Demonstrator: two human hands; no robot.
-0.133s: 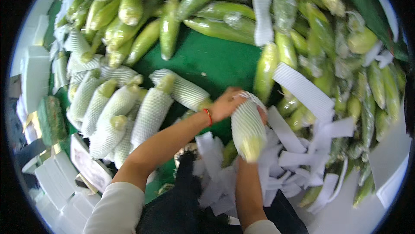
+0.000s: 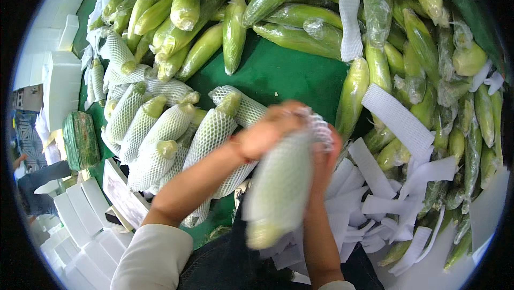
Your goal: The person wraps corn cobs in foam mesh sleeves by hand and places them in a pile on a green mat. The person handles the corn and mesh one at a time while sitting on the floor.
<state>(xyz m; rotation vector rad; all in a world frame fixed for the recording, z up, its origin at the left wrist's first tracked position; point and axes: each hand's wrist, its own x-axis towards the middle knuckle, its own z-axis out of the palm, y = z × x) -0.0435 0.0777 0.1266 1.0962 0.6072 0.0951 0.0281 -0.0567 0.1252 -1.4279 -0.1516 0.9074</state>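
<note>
- Netted corn cob (image 2: 279, 183): held up in front of the body, nearer than the bare patch of green bench (image 2: 300, 73); blurred.
- Long axis: slanting from far end, upper right, to pale near end, lower left, pointing back toward the body.
- Lie from grip: nearly whole length on the body side of both hands; near end free.
- Left hand (image 2: 276, 126): grip closed at far end, beside the bunched net edge (image 2: 320, 128); finger detail lost to blur.
- Right hand (image 2: 324, 153): along right flank, just beside same end; fingers hidden behind, cannot tell how far closed.
- Nearer hand: both about equally near far end, neither at near end.
- Left of the forearm: other netted cobs (image 2: 160, 134). Right: white foam strips (image 2: 399, 121).
</note>
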